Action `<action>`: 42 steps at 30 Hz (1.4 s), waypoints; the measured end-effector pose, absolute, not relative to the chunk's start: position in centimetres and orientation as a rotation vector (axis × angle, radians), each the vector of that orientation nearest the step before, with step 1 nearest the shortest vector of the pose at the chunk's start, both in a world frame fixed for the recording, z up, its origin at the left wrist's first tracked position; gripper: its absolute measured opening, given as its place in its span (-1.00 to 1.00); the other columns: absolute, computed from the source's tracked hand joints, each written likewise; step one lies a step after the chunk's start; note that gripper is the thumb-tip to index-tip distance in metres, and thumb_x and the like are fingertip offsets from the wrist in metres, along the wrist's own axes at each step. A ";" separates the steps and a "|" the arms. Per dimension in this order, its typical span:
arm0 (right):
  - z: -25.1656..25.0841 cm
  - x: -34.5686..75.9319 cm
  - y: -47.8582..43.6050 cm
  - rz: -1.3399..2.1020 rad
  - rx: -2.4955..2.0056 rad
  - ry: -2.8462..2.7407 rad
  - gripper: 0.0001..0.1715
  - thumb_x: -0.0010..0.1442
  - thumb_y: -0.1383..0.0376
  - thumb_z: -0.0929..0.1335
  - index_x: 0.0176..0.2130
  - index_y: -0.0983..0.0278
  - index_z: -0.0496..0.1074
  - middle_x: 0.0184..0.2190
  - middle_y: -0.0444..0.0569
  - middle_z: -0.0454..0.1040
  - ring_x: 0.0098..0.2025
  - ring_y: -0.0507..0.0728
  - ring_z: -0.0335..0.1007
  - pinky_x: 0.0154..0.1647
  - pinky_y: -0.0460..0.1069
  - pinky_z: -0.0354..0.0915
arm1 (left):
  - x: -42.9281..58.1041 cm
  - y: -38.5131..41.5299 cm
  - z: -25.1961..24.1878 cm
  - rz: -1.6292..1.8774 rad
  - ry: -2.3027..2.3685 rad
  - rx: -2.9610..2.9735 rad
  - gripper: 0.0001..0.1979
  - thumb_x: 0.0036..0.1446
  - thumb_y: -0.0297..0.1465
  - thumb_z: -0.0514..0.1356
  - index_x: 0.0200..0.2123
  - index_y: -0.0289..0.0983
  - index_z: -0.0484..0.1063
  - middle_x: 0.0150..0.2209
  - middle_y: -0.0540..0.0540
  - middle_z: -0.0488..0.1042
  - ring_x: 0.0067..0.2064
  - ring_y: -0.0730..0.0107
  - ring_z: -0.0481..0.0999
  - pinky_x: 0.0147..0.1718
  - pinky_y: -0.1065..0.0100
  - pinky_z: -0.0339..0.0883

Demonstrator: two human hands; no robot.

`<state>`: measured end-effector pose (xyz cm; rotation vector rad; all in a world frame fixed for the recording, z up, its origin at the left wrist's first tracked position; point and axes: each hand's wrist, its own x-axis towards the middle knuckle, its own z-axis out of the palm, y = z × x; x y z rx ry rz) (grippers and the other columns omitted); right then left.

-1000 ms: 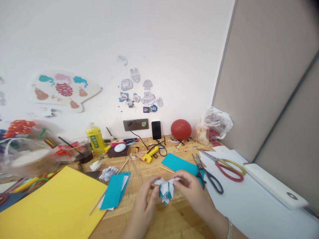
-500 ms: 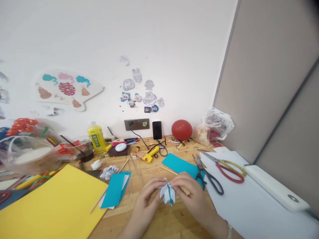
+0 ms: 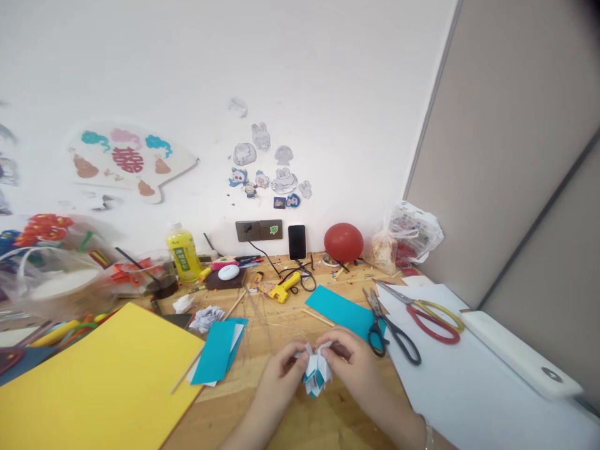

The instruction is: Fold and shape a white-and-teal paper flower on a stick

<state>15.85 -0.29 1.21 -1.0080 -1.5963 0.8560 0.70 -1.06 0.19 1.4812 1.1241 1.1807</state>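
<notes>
A small folded paper flower (image 3: 317,374) in white and teal is pinched between both hands above the wooden table. My left hand (image 3: 284,370) closes thumb and fingers on its left upper edge. On the other side my right hand (image 3: 349,357) grips a white petal at the upper right. The pointed petals hang downward, and the fingertips cover part of the top. Just beyond the right hand lies a teal paper sheet (image 3: 344,309), partly under black-handled scissors (image 3: 396,334). Left of the hands is a stack of teal and white paper strips (image 3: 216,353).
A large yellow sheet (image 3: 107,381) covers the left front. White paper (image 3: 435,381) lies on the right, with red-and-yellow scissors (image 3: 434,322). At the back are a yellow glue gun (image 3: 285,287), a phone (image 3: 297,242), a red balloon (image 3: 344,242) and a yellow bottle (image 3: 184,255).
The paper flower has been turned and its petals look more spread, with more white showing at the top. Both hands have shifted slightly, and the view has moved a little.
</notes>
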 end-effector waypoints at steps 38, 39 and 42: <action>1.7 18.5 1.2 0.969 -0.824 -1.934 -0.76 0.05 0.25 0.39 -0.22 0.24 0.51 -0.25 0.03 0.49 -0.15 0.18 0.38 -0.10 0.06 0.26 | -0.4 -0.3 0.9 1.066 1.167 1.920 -0.84 0.00 -0.42 0.19 -0.30 -0.21 0.52 -0.26 -0.09 0.57 -0.20 0.27 0.50 -0.17 0.33 0.33; 1.5 18.4 1.2 0.934 -0.824 -1.970 -0.77 0.06 0.26 0.39 -0.22 0.23 0.51 -0.26 0.02 0.49 -0.17 0.17 0.39 -0.12 0.05 0.27 | -0.3 -0.4 1.0 1.075 1.168 1.966 -0.85 0.00 -0.42 0.19 -0.31 -0.21 0.52 -0.29 -0.08 0.57 -0.21 0.28 0.50 -0.18 0.33 0.33; 1.4 18.0 1.2 0.857 -0.803 -2.016 -0.84 0.13 0.28 0.34 -0.28 0.21 0.53 -0.34 -0.01 0.49 -0.26 0.12 0.40 -0.21 0.00 0.29 | -0.2 -0.7 1.3 1.092 1.157 2.053 -0.86 0.02 -0.46 0.17 -0.33 -0.21 0.52 -0.31 -0.07 0.57 -0.23 0.30 0.50 -0.19 0.33 0.34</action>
